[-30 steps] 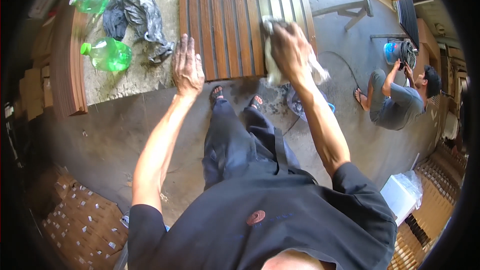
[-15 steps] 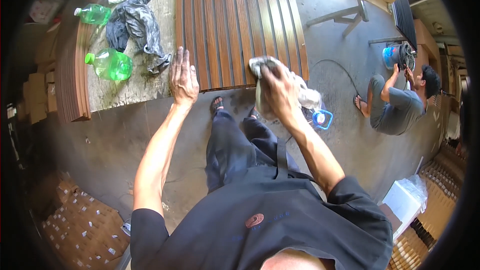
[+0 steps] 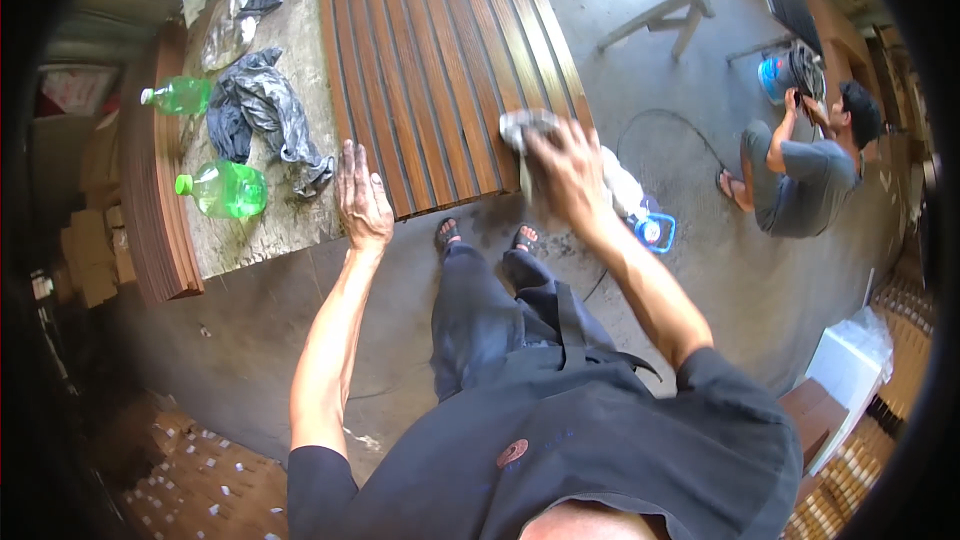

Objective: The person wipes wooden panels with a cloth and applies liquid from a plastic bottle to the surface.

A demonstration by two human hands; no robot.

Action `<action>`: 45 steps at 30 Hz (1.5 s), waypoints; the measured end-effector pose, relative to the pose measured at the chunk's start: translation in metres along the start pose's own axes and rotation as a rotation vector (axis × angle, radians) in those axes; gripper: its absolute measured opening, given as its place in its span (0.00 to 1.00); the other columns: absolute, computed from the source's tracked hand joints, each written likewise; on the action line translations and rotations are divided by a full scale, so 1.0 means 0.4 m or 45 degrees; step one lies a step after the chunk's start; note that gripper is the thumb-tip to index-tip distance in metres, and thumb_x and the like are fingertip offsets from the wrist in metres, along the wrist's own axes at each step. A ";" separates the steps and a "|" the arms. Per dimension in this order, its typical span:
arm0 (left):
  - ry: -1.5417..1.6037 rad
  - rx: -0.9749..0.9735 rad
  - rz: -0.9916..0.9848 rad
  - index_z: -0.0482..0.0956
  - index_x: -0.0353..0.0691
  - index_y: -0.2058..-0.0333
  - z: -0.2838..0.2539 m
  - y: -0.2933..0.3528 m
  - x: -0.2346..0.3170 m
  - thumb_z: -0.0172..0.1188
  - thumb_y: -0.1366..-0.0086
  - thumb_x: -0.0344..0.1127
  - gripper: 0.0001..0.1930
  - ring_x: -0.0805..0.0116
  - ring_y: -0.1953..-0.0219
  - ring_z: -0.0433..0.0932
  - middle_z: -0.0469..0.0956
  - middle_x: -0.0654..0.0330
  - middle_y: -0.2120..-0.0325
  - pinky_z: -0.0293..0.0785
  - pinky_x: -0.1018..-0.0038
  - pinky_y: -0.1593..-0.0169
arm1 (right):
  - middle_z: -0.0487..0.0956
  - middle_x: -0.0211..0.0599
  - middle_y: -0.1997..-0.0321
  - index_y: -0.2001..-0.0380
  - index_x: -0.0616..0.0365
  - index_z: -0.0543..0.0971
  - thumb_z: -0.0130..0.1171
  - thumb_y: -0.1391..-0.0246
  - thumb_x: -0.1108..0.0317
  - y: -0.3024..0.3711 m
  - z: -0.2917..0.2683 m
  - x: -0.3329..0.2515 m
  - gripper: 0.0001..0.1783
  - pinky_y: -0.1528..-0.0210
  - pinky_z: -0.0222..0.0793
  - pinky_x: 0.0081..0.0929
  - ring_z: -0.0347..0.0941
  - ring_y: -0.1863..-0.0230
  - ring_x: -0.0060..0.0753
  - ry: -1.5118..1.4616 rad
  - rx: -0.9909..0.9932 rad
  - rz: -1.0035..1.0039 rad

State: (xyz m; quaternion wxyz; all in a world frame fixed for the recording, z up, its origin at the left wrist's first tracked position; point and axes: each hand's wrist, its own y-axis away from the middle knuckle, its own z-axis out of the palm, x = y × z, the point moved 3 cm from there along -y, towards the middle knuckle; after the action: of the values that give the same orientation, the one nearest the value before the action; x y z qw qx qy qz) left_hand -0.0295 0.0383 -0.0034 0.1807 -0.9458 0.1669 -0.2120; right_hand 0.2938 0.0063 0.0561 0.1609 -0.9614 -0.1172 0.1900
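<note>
Rough grey workbench (image 3: 285, 230) carrying ribbed brown wood panel (image 3: 440, 60), two green plastic bottles (image 3: 225, 190), crumpled dark cloth (image 3: 265, 115) lying between them.

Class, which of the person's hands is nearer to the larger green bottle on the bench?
Left. The left hand lies flat on the panel's near edge, just right of the green bottle; the right hand, holding a rag, is farther right.

The long ribbed wooden panel (image 3: 440, 60) is brown with darker stripes between its ribs. Left of the panel lie a dark grey crumpled cloth (image 3: 262, 110) and two clear green plastic bottles (image 3: 225, 190). On the panel's near right corner is a pale grey rag (image 3: 525, 125).
</note>
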 end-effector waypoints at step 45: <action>0.122 0.168 -0.252 0.67 0.35 0.36 0.008 0.005 0.011 0.44 0.25 0.40 0.24 0.45 0.33 0.66 0.66 0.45 0.34 0.60 0.57 0.30 | 0.78 0.52 0.47 0.49 0.55 0.82 0.60 0.53 0.73 0.056 0.077 -0.040 0.24 0.41 0.70 0.51 0.74 0.42 0.57 -0.346 -0.115 -0.193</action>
State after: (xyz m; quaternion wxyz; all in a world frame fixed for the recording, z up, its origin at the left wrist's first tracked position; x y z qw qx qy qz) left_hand -0.0248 0.0355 -0.0054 0.2127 -0.9325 0.0668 -0.2841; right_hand 0.2708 -0.0106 0.0263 0.1140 -0.9215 -0.2185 0.3003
